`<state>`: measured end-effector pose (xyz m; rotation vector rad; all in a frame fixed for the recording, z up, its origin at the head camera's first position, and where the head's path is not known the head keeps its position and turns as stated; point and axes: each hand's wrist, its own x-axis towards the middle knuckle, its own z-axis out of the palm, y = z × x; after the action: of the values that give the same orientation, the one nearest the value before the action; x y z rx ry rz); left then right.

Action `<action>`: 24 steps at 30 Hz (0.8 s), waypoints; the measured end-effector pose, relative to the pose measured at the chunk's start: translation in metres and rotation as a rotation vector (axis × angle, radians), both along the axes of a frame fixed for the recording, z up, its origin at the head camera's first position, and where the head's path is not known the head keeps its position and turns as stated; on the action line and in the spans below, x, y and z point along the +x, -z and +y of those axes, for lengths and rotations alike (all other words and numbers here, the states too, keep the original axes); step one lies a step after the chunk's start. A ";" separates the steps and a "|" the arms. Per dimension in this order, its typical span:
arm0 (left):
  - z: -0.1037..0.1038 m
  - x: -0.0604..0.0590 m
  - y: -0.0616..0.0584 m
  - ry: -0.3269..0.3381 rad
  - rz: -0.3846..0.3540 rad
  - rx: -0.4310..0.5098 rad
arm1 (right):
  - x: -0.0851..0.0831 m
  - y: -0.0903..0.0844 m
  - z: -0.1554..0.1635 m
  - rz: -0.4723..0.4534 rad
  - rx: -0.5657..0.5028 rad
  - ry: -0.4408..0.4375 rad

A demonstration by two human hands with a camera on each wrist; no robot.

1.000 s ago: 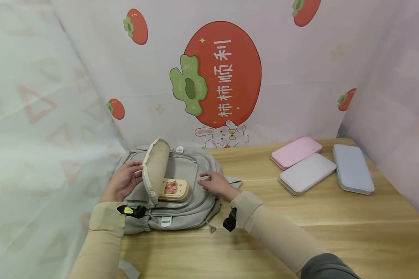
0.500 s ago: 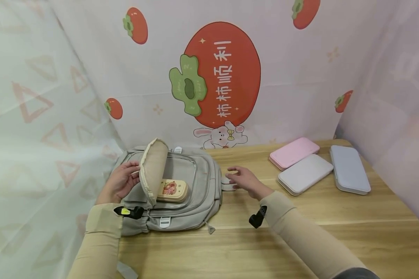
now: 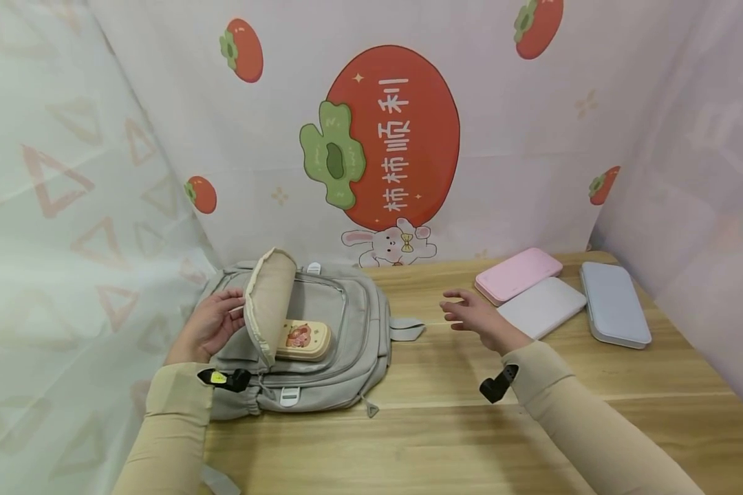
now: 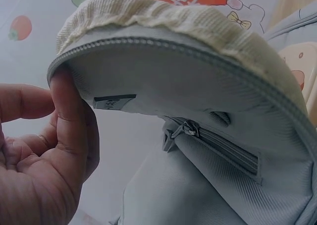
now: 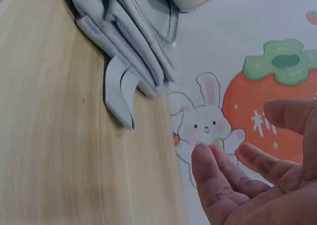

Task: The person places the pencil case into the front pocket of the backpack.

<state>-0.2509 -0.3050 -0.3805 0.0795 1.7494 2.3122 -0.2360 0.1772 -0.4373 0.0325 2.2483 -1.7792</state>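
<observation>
left hand (image 3: 213, 323): at the left edge of the raised flap (image 3: 269, 302); fingers loosely bent, fingertips touching its rim; in the left wrist view the thumb stands apart from the flap.

right hand (image 3: 477, 320): above the counter (image 3: 408, 440), right of the backpack (image 3: 371, 344); fingers parted and slightly bent, thumb well apart from them in the right wrist view; holds nothing.

backpack: grey, lying at the left of the counter, front pocket unzipped; a strap (image 3: 406, 328) extends from its right end, and a triangular pull (image 3: 372, 410) hangs at its near right side.

flap: tilted up at the left of the pocket, cream lining facing right; its grey face bears a small label (image 4: 114, 102).

cream case (image 3: 300, 338): in the open pocket, toward its near side, printed lid upward, left end hidden by the flap.

remaining cases: at the right of the counter; pink case (image 3: 519, 273) farthest, white case (image 3: 545, 307) just nearer, its left end partly behind the right hand, blue-grey case (image 3: 615, 304) rightmost.

backdrop: a large red persimmon (image 3: 430, 137) above a rabbit (image 3: 386, 242).
</observation>
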 end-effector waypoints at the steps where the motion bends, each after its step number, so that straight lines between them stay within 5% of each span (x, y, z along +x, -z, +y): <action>1: 0.000 0.000 0.000 0.002 -0.001 0.000 | 0.001 0.000 0.004 0.002 0.001 -0.002; 24: 0.004 0.001 -0.001 -0.001 -0.003 -0.028 | 0.024 -0.006 0.098 0.021 0.040 0.080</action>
<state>-0.2501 -0.3009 -0.3796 0.0698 1.7803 2.2866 -0.2118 0.2750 -0.4311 0.1134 2.3283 -1.7813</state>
